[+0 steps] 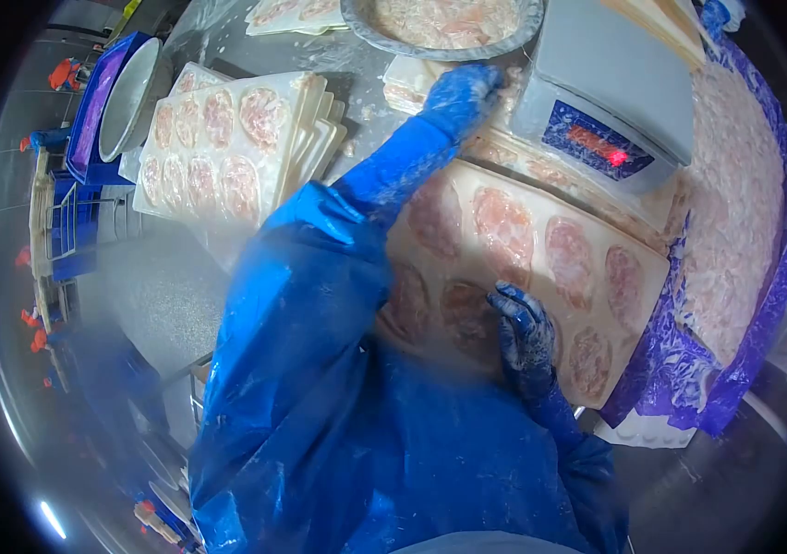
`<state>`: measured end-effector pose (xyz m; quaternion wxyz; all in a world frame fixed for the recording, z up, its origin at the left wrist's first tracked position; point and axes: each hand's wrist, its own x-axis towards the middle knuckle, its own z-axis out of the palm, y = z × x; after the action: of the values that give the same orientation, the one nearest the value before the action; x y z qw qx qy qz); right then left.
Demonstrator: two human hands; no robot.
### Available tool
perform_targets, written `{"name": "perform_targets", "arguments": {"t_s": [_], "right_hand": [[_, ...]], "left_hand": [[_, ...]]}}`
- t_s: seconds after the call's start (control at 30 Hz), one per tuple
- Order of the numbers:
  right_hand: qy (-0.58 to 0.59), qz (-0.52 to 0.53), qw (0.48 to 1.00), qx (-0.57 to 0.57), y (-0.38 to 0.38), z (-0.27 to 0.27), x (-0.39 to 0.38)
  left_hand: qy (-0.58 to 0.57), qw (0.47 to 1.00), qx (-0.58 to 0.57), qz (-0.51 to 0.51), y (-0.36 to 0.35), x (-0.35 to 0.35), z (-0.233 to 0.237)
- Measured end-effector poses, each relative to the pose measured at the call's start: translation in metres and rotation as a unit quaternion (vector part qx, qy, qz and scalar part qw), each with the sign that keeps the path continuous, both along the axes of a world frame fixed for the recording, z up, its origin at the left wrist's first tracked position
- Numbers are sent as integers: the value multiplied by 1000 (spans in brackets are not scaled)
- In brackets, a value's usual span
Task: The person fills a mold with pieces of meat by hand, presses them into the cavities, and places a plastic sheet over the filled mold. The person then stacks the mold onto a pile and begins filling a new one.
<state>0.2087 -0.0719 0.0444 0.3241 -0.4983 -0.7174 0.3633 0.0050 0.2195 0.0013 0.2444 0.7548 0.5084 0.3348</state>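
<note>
In blue gloves, both my hands are over the work table. My left hand (pixel 467 90) reaches far forward to the left edge of the scale (pixel 587 102), just below the round bowl; its fingers are bunched and what they hold, if anything, is hidden. Close to my body lies a pale tray (pixel 523 201) with oval hollows full of pinkish minced meat (pixel 502 226). My right hand (pixel 525 328) rests on this tray's lower part, fingers bent over the hollows, with nothing visible in them.
Stacked filled trays (pixel 306 138) stand at the left. A round bowl of meat (pixel 444 23) is at the top. Purple film (pixel 786 240) borders a large heap of meat (pixel 735 185) on the right. A blue crate (pixel 89 138) holds a tilted bowl at far left.
</note>
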Motion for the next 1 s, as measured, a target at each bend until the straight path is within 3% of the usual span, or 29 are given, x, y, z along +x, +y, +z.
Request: {"name": "perform_targets", "arguments": {"t_s": [0.1,0.17,0.2,0.3,0.33,0.5,0.57,0.6,0.67,0.73,0.8,0.9,0.97,1.0], "right_hand": [[4,-9,1000,-1,-1,1,0],[14,-18,1000,1,-2,-4,0],[15,-18,1000,2,-1,-4,-2],[20,-8,1000,9,-1,-1,-9],[34,-3,999,-4,-2,1,-12],[51,-6,999,2,-14,8,-10],[10,-41,999,19,-19,9,-3],[12,-42,999,18,-20,4,2],[68,-95,991,-70,-12,-8,7],[94,-129,984,75,18,-6,-8],[215,-159,962,62,48,15,-36],[180,-158,962,134,73,6,-50],[230,-10,971,-65,69,3,-42],[281,-27,944,-172,55,9,-41]], "left_hand": [[43,996,71,-7,-6,-21,-3],[4,994,99,51,-12,-27,1],[55,985,151,59,-17,-20,12],[95,985,143,16,-9,-4,-1],[92,987,119,49,-3,-2,-5],[58,992,113,23,-16,-33,0],[-178,984,-3,23,-29,-45,4],[-241,969,-57,-17,-37,-51,18],[-266,957,-110,-27,-61,-56,50],[-301,930,-202,-55,-89,-55,79],[-291,918,-259,-70,-115,-57,87],[-321,873,-357,-83,-170,-45,100],[-374,833,-399,-86,-198,-40,96],[-390,822,-412,-47,-212,-39,95]]}}
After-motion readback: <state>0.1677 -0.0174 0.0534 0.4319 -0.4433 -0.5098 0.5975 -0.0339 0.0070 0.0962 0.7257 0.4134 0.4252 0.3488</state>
